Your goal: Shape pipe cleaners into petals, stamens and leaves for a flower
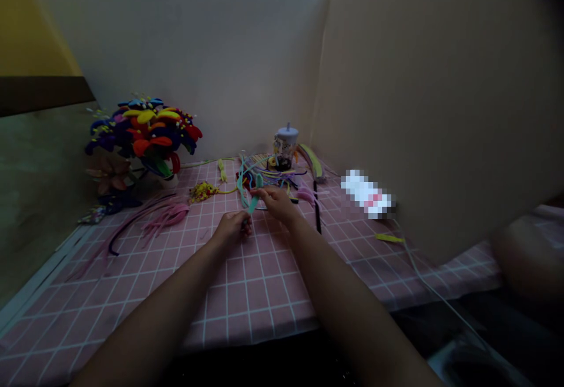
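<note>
Both my hands meet at the middle of a pink checked tablecloth (247, 293). My left hand (232, 226) is closed around the lower end of a teal pipe cleaner (255, 198). My right hand (277, 201) pinches the same teal pipe cleaner a little higher up, its fingers curled. The pipe cleaner's looped top rises between the two hands. Just beyond them lies a tangled pile of coloured pipe cleaners (273, 170).
A bouquet of pipe-cleaner flowers (145, 131) stands at the back left. Pink strands (167, 216) and a dark strand (127, 228) lie left of my hands. A lidded cup (285, 145) stands in the corner of beige partition walls (220, 64). A white cable (423, 275) runs off the right edge.
</note>
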`<state>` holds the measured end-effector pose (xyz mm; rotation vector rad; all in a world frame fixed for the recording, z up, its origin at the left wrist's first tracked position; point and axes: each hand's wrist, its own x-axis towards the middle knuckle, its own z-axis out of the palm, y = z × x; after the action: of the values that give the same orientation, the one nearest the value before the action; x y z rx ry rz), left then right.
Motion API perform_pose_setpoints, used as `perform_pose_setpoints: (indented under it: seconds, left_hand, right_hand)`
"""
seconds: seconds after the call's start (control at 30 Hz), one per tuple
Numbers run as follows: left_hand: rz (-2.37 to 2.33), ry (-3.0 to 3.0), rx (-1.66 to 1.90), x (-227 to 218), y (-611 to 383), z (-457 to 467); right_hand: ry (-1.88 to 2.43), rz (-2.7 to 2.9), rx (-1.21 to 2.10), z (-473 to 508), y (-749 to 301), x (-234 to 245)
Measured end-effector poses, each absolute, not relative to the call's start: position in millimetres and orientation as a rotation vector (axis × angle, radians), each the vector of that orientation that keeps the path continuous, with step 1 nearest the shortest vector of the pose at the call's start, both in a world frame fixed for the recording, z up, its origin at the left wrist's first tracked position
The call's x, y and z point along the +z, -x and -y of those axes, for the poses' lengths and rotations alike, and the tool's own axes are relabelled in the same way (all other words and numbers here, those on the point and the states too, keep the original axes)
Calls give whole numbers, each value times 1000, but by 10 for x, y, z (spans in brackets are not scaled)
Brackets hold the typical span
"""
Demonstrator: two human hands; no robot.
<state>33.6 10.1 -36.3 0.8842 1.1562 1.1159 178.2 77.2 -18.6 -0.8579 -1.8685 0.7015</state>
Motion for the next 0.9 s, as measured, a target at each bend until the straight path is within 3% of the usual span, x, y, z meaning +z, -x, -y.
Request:
perform_pose_setpoints:
  seconds: [0.43, 0.77, 0.9]
  left_hand:
    - [-1251, -991, 1043, -407, -366, -50]
    - [-1076, -884, 1235, -460, -346, -97]
    - [-1076, -877, 1268, -501, -355, -132]
  right_hand:
    - [997, 1154, 766, -1106, -2138, -235]
    - [684, 1483, 1794, -601, -1722, -165]
    - [697, 1431, 1961, -546, -1552, -278]
